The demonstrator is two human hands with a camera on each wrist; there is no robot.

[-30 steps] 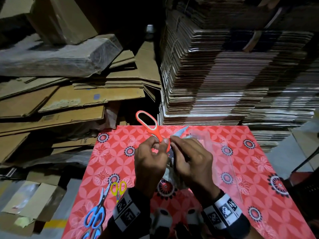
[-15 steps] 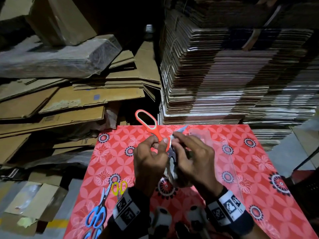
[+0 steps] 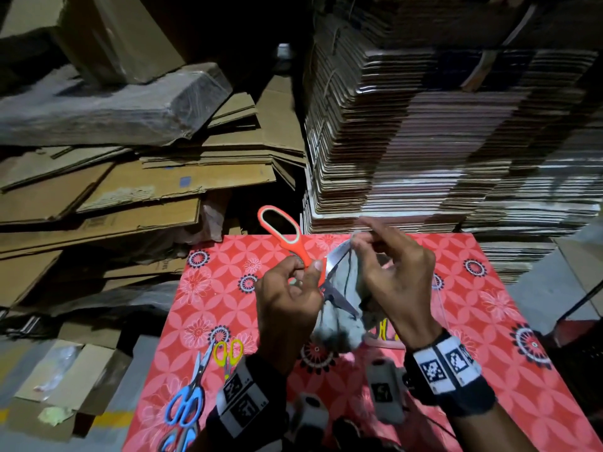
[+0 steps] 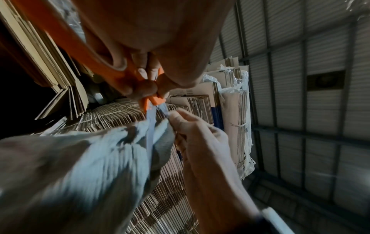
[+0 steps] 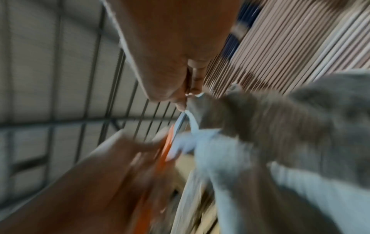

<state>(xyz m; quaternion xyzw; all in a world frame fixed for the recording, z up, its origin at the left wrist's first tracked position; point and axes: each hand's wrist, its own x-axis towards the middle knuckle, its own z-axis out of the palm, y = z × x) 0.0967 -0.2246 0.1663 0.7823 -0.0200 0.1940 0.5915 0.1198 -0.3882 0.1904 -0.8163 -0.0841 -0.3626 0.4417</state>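
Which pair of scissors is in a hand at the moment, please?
The orange-handled scissors, held by the left hand with blades at the grey cloth; the yellow scissors and blue scissors lie on the red tabletop.

Left hand (image 3: 287,298) curled tight in a grip, right hand (image 3: 394,272) just beside it, thumb and forefinger pinching, other fingers (image 3: 396,238) loosely spread.

Work surface: table w/ red floral-pattern cover (image 3: 489,337). Behind it, R side: tall stack of bundled flat cartons (image 3: 440,141), running to top of head view. L side: loose corrugated sheets (image 3: 130,194) piled flat, film-wrapped bundle (image 3: 98,109) on top. Gap btwn piles (image 3: 261,37): unlit. Floor (image 3: 548,285): grey, yellow stripe (image 3: 107,418) at lower L. Wall (image 4: 320,95): ribbed metal panels on dark steel frame. Lighting: dim overall; table brightest.
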